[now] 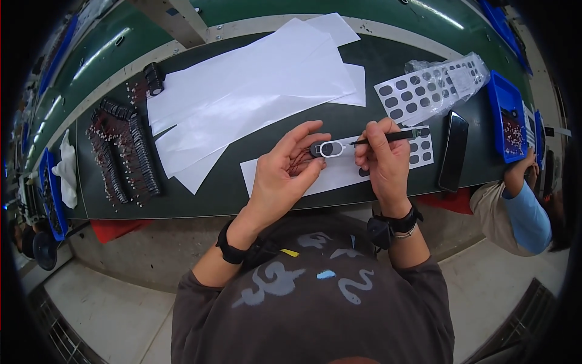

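My left hand (280,165) is closed round a small black oval speaker-like part (314,149) with thin dark red wires, pinched between thumb and fingers. In my right hand (383,159) is a pair of black tweezers (397,135), its tips pointing left. At the tips, a white-rimmed oval sticker (326,155) lies over or right against the black part; I cannot tell whether it touches. Beneath both hands is a white sticker sheet (253,171), with dark ovals showing at its right end.
Rows of black wired parts (142,151) lie at the left. Large white sheets (254,79) cover the table's middle. Right are a plastic-wrapped sticker sheet (418,91), a black phone (453,151) and a blue tray (498,115). Another person's hand (520,170) is near the tray.
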